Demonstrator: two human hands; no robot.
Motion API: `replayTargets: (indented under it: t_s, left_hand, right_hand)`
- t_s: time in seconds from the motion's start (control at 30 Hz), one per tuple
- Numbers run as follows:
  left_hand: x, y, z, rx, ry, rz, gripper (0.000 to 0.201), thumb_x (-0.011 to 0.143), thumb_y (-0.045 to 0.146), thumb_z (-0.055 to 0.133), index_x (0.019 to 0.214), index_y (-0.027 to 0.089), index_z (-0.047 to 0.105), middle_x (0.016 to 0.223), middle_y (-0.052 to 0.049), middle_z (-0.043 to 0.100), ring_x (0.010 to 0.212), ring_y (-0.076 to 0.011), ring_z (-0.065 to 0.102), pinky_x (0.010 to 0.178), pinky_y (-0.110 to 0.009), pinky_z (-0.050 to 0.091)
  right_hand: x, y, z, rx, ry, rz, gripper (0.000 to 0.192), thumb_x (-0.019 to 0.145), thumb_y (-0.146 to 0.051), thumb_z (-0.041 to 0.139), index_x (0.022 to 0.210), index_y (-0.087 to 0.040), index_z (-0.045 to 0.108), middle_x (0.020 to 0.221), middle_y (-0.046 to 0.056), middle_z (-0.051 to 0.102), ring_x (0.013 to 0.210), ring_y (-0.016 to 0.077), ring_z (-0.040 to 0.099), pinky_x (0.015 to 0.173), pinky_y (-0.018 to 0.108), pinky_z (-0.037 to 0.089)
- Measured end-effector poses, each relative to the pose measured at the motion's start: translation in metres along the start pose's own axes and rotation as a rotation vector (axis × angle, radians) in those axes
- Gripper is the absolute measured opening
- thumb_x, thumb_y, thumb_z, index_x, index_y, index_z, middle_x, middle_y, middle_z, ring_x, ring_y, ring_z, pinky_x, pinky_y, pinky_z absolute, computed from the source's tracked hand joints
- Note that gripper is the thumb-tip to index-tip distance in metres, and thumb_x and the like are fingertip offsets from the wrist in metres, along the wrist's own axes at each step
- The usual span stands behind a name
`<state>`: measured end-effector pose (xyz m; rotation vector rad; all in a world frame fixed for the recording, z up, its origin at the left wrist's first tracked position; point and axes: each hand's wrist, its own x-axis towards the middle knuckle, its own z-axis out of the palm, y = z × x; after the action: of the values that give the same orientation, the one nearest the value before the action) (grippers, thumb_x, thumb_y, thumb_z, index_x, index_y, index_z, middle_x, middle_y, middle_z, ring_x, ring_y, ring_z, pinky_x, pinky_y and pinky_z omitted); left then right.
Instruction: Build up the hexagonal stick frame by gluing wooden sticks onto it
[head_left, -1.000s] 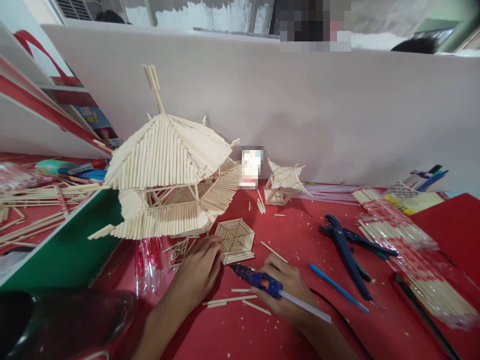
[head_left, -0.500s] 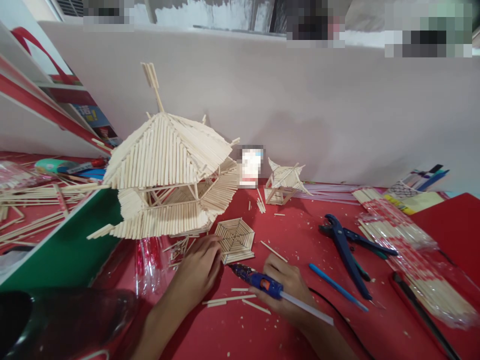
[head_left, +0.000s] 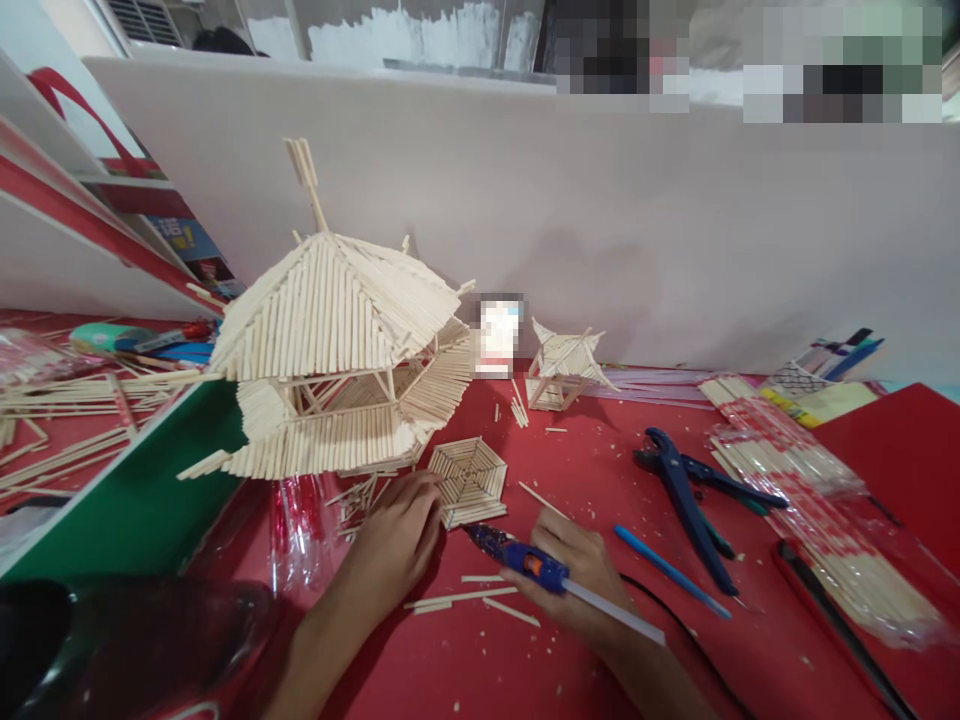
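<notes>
Right hand keeps its closed grip on the glue gun, left hand still resting by the hexagon

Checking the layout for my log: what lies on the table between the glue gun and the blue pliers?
In the head view, a blue pen lies slantwise on the red table between the glue gun and the blue pliers.

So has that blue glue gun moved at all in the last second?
No. The glue gun keeps its nozzle by the hexagon piece's lower edge; only the camera shifted.
</notes>
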<state>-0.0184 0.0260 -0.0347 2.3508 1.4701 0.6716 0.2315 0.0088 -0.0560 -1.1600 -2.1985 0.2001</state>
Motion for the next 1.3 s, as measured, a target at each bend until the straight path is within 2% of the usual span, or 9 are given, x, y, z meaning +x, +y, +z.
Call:
replayTargets:
  t_s: [0.13,0.37,0.6,0.8,0.97,1.3]
  left_hand:
    - [0.000,0.000,0.001,0.007,-0.011,-0.006,0.015,0.098,0.021,0.038,0.100,0.022,0.052,0.121,-0.009,0.061,0.117,-0.0245,0.058,0.098,-0.044,0.050]
    - [0.001,0.001,-0.002,0.007,-0.011,-0.009,0.015,0.098,0.020,0.038,0.097,0.022,0.053,0.119,-0.010,0.063,0.115,-0.0253,0.059,0.097,-0.044,0.051]
    - [0.001,0.002,-0.002,0.003,-0.010,-0.006,0.015,0.097,0.020,0.039,0.098,0.022,0.054,0.120,-0.009,0.062,0.116,-0.0247,0.058,0.098,-0.044,0.050]
    - [0.001,0.002,-0.002,0.011,-0.026,-0.022,0.015,0.098,0.021,0.038,0.096,0.022,0.053,0.120,-0.009,0.063,0.117,-0.0251,0.058,0.099,-0.043,0.049]
    - [0.002,0.002,-0.003,0.009,-0.028,-0.017,0.014,0.098,0.020,0.038,0.094,0.022,0.051,0.120,-0.009,0.063,0.116,-0.0250,0.059,0.098,-0.043,0.049]
    - [0.002,0.002,-0.004,-0.003,-0.004,-0.004,0.015,0.097,0.020,0.039,0.094,0.023,0.054,0.119,-0.008,0.064,0.115,-0.0248,0.059,0.097,-0.043,0.050]
  right_hand:
    - [-0.001,0.001,-0.004,0.001,0.001,0.013,0.045,0.096,-0.050,0.050,0.063,-0.020,0.051,0.064,-0.001,0.050,0.052,0.0107,0.049,0.049,0.023,0.034]
    - [0.000,-0.001,0.000,-0.012,-0.009,0.005,0.048,0.096,-0.055,0.047,0.063,-0.021,0.052,0.065,0.000,0.051,0.054,0.0117,0.049,0.050,0.024,0.033]
    - [-0.006,0.005,-0.011,0.008,-0.016,0.052,0.043,0.095,-0.049,0.053,0.063,-0.021,0.051,0.064,-0.001,0.050,0.053,0.0112,0.049,0.050,0.023,0.035]
    - [-0.007,0.003,-0.010,0.133,-0.116,0.054,0.032,0.092,-0.050,0.056,0.083,-0.020,0.064,0.080,0.003,0.059,0.063,0.0133,0.057,0.057,0.023,0.043]
    - [-0.002,0.000,-0.008,0.019,-0.047,0.009,0.041,0.095,-0.049,0.050,0.067,-0.020,0.056,0.068,0.001,0.056,0.055,0.0120,0.054,0.051,0.023,0.038]
    - [-0.006,0.004,-0.013,-0.043,0.012,0.008,0.042,0.096,-0.049,0.050,0.066,-0.020,0.054,0.067,0.000,0.055,0.053,0.0108,0.054,0.051,0.022,0.038]
